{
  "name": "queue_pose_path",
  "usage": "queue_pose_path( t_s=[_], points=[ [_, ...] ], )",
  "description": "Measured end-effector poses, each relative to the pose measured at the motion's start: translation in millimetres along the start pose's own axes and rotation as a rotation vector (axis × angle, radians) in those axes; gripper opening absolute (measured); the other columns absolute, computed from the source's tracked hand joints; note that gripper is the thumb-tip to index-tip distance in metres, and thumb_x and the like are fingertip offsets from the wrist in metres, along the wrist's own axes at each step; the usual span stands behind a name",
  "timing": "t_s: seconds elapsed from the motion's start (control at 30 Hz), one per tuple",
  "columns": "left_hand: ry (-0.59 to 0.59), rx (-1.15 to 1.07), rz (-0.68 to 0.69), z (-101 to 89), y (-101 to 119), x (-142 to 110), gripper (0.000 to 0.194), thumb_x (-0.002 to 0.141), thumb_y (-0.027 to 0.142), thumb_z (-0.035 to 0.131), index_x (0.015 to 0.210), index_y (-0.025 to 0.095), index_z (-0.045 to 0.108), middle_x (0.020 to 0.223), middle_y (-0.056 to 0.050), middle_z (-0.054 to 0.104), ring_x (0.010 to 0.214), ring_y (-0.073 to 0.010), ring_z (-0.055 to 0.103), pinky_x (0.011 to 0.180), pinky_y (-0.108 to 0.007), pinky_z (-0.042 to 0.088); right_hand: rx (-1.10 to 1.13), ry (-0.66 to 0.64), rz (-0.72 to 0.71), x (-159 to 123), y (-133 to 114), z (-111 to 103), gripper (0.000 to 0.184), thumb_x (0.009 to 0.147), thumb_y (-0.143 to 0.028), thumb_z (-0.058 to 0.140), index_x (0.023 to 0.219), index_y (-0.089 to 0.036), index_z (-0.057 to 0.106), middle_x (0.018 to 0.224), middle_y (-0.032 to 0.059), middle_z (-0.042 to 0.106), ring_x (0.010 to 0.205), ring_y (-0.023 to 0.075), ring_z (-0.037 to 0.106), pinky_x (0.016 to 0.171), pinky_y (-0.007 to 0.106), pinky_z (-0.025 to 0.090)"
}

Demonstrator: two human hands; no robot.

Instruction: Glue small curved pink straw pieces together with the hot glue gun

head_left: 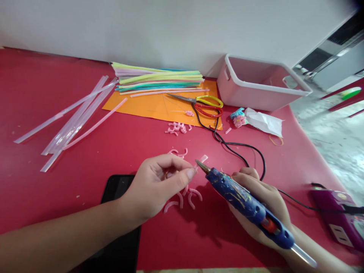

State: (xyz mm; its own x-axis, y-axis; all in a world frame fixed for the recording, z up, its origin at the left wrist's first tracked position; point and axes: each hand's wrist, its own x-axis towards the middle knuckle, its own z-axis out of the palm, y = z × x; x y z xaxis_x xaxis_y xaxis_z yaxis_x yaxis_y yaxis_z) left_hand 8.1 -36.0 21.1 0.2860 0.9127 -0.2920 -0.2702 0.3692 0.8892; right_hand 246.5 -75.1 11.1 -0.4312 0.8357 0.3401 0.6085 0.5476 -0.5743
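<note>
My right hand (261, 204) is wrapped round a blue hot glue gun (241, 197), with a clear glue stick (303, 255) jutting from its rear. The gun's metal nozzle (202, 166) points up and left, right by the fingertips of my left hand (162, 185). Thumb and index finger of that hand pinch a tiny pink piece (196, 167), mostly hidden; its exact kind is unclear. Around and below the fingers lie short curved pink pipe cleaner pieces (196, 197). More cut pink pieces (178, 128) form a small pile farther back.
Pipe cleaners (159, 79) and scissors (196, 101) lie on an orange sheet (153, 110). Glue sticks (76, 117) are at left, a pink bin (256, 91) at back right. A black phone (119, 246) sits under my left forearm. A black cord (241, 145) runs near a purple power strip (335, 216).
</note>
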Motion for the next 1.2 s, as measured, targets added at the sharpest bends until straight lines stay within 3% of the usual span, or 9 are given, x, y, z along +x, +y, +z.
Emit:
queue_pose_path(
  t_s=[0.23,0.5,0.77,1.2],
  points=[
    [0.036,0.027,-0.017,-0.3,0.1,4.5,0.01,0.071,0.012,0.078,0.069,0.014,0.068,0.054,0.008,0.057,0.046,-0.001,0.046,0.045,-0.011,0.037,-0.023,0.026,-0.032,-2.6,1.6,-0.6,0.025,0.082,-0.012,0.062,0.103,-0.024,0.057,0.075,-0.0025,0.066,0.058,0.0161,0.058,0.073,0.039,0.044],
    [0.034,0.094,-0.011,-1.1,1.4,2.4,0.01,0.075,0.014,0.074,0.068,0.015,0.067,0.049,0.009,0.05,0.044,-0.0021,0.041,0.045,-0.013,0.037,-0.064,0.076,0.1,-3.8,-3.1,5.3,0.023,0.082,-0.011,0.057,0.096,-0.028,0.056,0.068,-0.0011,0.06,0.064,0.0193,0.05,0.069,0.036,0.045],
    [0.049,0.144,0.059,-1.4,-1.6,4.0,0.009,0.076,0.019,0.075,0.07,0.015,0.068,0.061,0.004,0.062,0.055,-0.0059,0.052,0.053,-0.017,0.045,-0.04,0.085,0.144,-6.5,-4.0,7.7,0.021,0.079,-0.013,0.058,0.093,-0.028,0.055,0.068,0.0001,0.06,0.065,0.0209,0.051,0.066,0.036,0.045],
    [0.041,0.199,0.045,-0.6,0.3,2.4,0.012,0.075,0.025,0.074,0.071,0.016,0.067,0.057,0.004,0.057,0.051,-0.0079,0.049,0.048,-0.02,0.042,-0.016,0.065,0.028,-3.7,0.1,6.3,0.022,0.08,-0.01,0.057,0.093,-0.028,0.054,0.068,-0.0032,0.063,0.055,0.0168,0.054,0.068,0.038,0.044]
  ],
)
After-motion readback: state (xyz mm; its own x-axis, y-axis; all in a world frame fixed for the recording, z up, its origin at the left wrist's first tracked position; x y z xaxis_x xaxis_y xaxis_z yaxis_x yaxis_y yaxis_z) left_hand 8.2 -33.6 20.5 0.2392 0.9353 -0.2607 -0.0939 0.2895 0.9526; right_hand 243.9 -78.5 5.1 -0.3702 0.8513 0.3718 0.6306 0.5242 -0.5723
